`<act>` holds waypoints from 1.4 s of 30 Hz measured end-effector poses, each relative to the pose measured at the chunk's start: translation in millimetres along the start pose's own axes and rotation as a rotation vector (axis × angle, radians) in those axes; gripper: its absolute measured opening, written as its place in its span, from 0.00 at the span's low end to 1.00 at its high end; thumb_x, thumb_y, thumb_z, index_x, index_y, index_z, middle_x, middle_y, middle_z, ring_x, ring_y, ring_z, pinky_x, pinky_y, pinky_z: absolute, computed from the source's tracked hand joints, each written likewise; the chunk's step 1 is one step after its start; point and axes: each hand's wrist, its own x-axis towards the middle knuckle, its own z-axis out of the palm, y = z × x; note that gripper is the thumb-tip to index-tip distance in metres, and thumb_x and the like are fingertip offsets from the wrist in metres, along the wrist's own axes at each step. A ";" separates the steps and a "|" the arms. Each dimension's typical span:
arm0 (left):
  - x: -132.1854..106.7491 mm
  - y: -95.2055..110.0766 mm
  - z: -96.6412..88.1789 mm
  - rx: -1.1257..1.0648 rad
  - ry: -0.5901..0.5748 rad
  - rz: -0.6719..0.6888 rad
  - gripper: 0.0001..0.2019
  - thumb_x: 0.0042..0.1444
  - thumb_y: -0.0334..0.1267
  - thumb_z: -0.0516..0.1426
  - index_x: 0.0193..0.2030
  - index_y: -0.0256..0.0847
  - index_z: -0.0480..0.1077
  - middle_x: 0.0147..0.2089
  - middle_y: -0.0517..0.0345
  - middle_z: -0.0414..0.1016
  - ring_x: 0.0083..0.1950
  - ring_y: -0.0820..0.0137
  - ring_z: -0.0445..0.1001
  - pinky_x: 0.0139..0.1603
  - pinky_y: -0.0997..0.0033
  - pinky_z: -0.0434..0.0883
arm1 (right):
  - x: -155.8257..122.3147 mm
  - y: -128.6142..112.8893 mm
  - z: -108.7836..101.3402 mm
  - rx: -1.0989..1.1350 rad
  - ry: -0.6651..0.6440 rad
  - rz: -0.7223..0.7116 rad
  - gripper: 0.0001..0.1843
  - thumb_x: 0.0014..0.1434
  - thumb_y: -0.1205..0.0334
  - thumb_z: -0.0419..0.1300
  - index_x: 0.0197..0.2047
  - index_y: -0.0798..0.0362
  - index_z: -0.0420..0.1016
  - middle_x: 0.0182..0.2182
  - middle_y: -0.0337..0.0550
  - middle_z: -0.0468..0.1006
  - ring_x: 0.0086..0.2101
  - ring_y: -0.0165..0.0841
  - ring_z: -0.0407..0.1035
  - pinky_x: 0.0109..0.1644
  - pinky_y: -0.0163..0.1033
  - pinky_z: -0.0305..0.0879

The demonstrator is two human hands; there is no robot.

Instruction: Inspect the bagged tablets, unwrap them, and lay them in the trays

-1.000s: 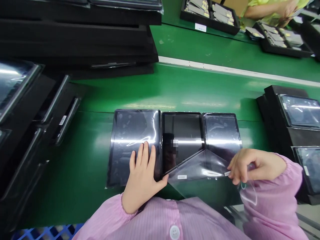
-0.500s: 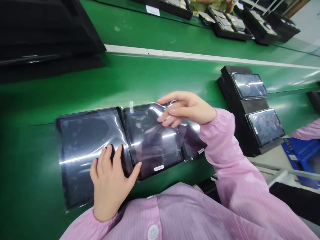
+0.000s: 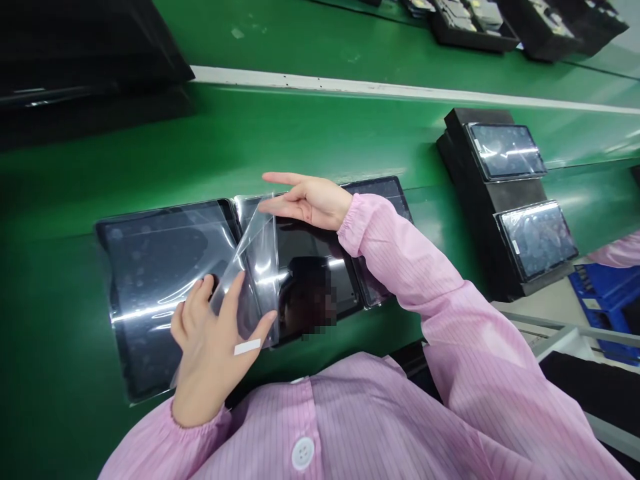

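Fingers of the right hand (image 3: 313, 202): one extended, the lower at the edge of a clear film (image 3: 263, 267), pinch not discernible; the left hand (image 3: 213, 350), fingers spread, lies beneath the film, over the left tablet (image 3: 150, 280). On the desk (image 3: 325, 140), the middle tablet (image 3: 317, 287) lies at six o'clock from the right hand, the right tablet (image 3: 383, 193) at four.

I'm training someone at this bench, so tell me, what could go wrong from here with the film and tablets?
The clear plastic film slants across the left hand, so it could snag on the fingers or crease. The middle black rectangular tablet shows much of its glossy screen uncovered, so dust or fingerprints might mark it. The film-covered black rectangular tablet on the left sits under that hand's fingers, so a careless push might shift it.
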 end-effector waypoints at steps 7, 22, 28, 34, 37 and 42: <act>-3.8 1.0 -1.7 0.102 0.002 0.063 0.29 0.66 0.50 0.51 0.69 0.36 0.62 0.70 0.25 0.55 0.72 0.32 0.56 0.64 0.24 0.56 | -10.4 -20.1 -35.9 -0.011 -0.077 -0.260 0.14 0.69 0.68 0.53 0.55 0.57 0.72 0.38 0.42 0.83 0.43 0.32 0.81 0.56 0.43 0.75; 14.6 119.3 63.6 -0.011 0.075 0.816 0.18 0.67 0.38 0.51 0.58 0.35 0.74 0.59 0.40 0.78 0.57 0.54 0.76 0.56 0.53 0.69 | -166.2 130.8 -123.1 -0.249 1.359 -0.898 0.18 0.51 0.50 0.68 0.41 0.53 0.78 0.38 0.48 0.84 0.41 0.40 0.78 0.47 0.48 0.74; 28.2 122.0 67.4 -0.197 0.044 0.818 0.18 0.71 0.34 0.46 0.37 0.40 0.75 0.38 0.54 0.81 0.38 0.66 0.78 0.39 0.66 0.72 | -157.7 172.4 -137.1 -0.136 1.496 -0.892 0.15 0.58 0.49 0.59 0.35 0.54 0.76 0.27 0.42 0.79 0.29 0.34 0.76 0.33 0.39 0.72; 27.0 121.3 63.7 -0.219 0.181 0.651 0.14 0.72 0.36 0.46 0.37 0.41 0.68 0.28 0.60 0.77 0.26 0.70 0.74 0.30 0.69 0.67 | -158.8 176.4 -140.7 -0.161 1.630 -0.963 0.14 0.64 0.52 0.54 0.37 0.53 0.74 0.25 0.39 0.74 0.26 0.32 0.72 0.30 0.37 0.69; 24.8 114.8 61.7 -0.214 0.190 0.596 0.12 0.72 0.34 0.44 0.42 0.41 0.67 0.31 0.57 0.80 0.29 0.68 0.77 0.35 0.69 0.68 | -161.8 187.6 -123.7 -0.271 1.722 -0.998 0.14 0.67 0.56 0.50 0.40 0.51 0.75 0.28 0.38 0.72 0.28 0.31 0.70 0.32 0.39 0.69; 21.7 103.0 65.7 -0.115 0.188 0.613 0.10 0.69 0.31 0.45 0.36 0.43 0.62 0.44 0.42 0.82 0.41 0.60 0.80 0.56 0.55 0.63 | -164.9 212.6 -66.0 -0.620 1.653 -0.938 0.11 0.58 0.64 0.62 0.43 0.46 0.84 0.40 0.44 0.76 0.43 0.39 0.71 0.51 0.50 0.68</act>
